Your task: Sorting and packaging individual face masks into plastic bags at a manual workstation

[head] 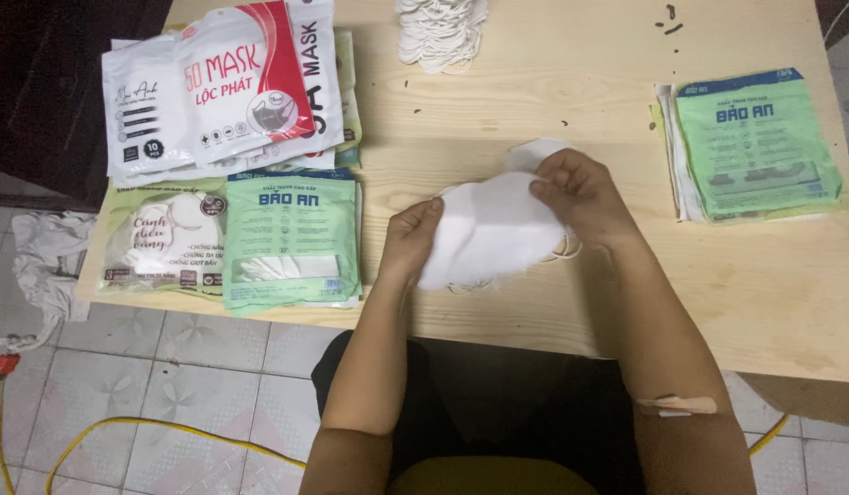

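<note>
Both hands — left (408, 240), right (578, 190) — closed on white masks (487, 229) | we are squaring the stack over table (553, 92) | next needs green packet (292, 240).

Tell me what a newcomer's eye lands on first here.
First, the stack of white masks at the table's centre, gripped by the left hand and right hand. Next, the pile of mask packets at the left of the wooden table, and the green packets at the right.
</note>
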